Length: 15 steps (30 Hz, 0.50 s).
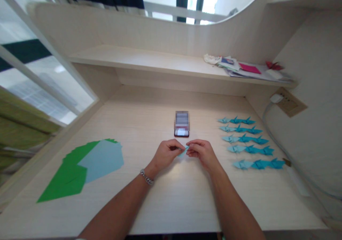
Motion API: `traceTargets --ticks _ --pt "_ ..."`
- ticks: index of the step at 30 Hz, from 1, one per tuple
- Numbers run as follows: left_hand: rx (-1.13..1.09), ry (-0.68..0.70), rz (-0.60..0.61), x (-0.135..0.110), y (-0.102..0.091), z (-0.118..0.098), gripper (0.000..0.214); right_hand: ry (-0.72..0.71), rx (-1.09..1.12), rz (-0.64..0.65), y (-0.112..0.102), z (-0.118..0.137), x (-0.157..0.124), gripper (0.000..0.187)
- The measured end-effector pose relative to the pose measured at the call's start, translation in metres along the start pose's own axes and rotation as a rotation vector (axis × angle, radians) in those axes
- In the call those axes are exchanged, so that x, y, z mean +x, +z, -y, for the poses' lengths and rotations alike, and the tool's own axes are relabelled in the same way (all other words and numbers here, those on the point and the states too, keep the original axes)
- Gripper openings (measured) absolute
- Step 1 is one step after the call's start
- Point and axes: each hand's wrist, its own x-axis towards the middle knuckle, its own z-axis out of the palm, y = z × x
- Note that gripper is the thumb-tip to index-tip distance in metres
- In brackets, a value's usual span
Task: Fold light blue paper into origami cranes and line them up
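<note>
Between my two hands is a small folded piece of light blue paper (pixel 183 152), raised a little over the desk. My left hand (pixel 169 152) pinches its left side with thumb and forefinger. From the other side, my right hand (pixel 201 153) grips it with closed fingertips. The fingers cover much of the paper, so its exact fold is hard to make out. Several rows of blue folded paper cranes (pixel 251 149) stand on the desk to the right, pale ones at the left of each row. Fanned out at the left lie green paper sheets (pixel 70 177) and light blue paper sheets (pixel 104 160).
A phone (pixel 181 132) lies beyond my hands, partly pixelated. Papers (pixel 249 69) and a red folded piece (pixel 274 65) rest on the shelf (pixel 149 61) above. A white cable (pixel 269 126) runs from the wall socket (pixel 291 102) down the right side, past a power strip (pixel 298 179).
</note>
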Motion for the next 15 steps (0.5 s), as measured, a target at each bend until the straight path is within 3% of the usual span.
traceTargets --ticks 6,15 --pt "-0.01 -0.04 0.032 0.0002 0.0021 0.0034 0.011 -0.052 -0.159 0.033 0.0007 -0.0047 0.0014 0.026" --pt "-0.105 -0.154 0.052 0.0035 -0.0036 0.0024 0.016 -0.075 -0.192 0.004 0.0011 -0.0045 0.001 0.028"
